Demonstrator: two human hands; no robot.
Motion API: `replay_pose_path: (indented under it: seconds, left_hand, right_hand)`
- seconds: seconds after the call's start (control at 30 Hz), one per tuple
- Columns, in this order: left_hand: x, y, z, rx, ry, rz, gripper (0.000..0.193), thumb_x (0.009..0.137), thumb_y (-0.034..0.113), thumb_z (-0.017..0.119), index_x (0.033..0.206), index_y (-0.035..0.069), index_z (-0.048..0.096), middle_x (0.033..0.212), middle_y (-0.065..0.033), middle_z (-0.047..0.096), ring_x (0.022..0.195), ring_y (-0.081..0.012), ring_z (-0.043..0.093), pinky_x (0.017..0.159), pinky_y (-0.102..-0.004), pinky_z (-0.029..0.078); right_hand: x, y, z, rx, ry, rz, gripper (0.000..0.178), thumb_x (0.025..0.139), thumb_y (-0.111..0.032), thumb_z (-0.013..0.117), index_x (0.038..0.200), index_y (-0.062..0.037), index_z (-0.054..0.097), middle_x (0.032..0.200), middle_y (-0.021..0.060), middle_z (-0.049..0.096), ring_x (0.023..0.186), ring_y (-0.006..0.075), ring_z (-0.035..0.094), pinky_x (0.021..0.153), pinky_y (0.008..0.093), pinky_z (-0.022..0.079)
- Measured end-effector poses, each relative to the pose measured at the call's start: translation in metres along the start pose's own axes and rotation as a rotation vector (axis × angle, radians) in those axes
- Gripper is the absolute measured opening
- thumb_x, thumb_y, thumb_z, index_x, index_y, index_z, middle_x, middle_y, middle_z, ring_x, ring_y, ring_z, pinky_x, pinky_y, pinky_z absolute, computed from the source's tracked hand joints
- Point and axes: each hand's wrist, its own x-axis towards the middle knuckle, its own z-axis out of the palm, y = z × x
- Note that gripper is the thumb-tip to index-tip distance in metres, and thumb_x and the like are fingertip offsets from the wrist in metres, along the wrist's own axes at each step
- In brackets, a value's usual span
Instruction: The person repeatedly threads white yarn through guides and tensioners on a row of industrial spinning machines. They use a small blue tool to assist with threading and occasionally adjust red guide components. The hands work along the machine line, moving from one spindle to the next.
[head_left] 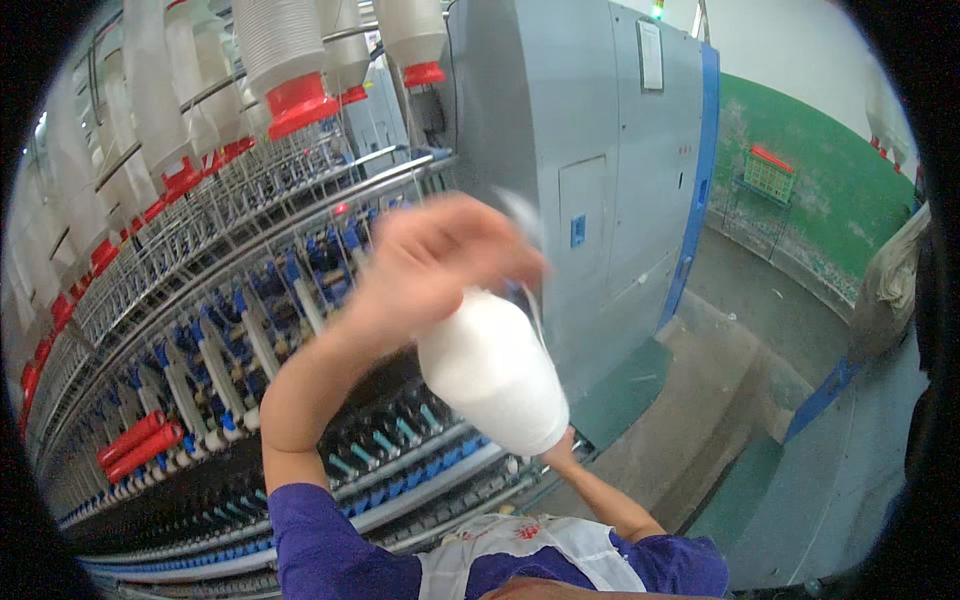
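Two hands held the bobbin: your right hand propped its bottom, your left hand gripped the top, keeping it steady.

A pale rectangular notice hangs high on the grey machine cabinet, far right of centre. Lower, near the cabinet's middle, sits a small blue square label, possibly a switch plate.

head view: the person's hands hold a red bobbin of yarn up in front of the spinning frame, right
Not quite. In the head view the bobbin is white, not red. The left hand grips its top and the right hand supports its base, in front of the spinning frame.
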Motion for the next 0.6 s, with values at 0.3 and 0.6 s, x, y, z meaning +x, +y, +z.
replay_pose_path:
  seconds: [0.3,0.6]
  left_hand:
    - [0.014,-0.088,0.013,0.105,-0.441,-0.042,0.014,0.085,0.009,0.065,0.095,0.0,0.067,0.083,-0.0092,0.069,0.072,-0.0139,0.065,0.066,-0.0269,0.052]
    - [0.047,-0.152,-0.086,0.049,0.211,-0.526,0.017,0.09,0.014,0.06,0.093,-0.002,0.065,0.08,-0.0105,0.069,0.073,-0.0146,0.067,0.061,-0.0251,0.055]
  right_hand:
    - [0.282,-0.08,0.042,0.588,-0.183,0.15,0.037,0.063,-0.01,0.072,0.096,0.0019,0.06,0.077,0.0067,0.064,0.071,0.0192,0.061,0.068,0.0319,0.05]
    - [0.591,-0.142,0.117,0.414,-0.019,-0.159,0.027,0.06,-0.014,0.071,0.08,0.0019,0.063,0.073,0.0148,0.065,0.069,0.0232,0.063,0.062,0.0378,0.049]
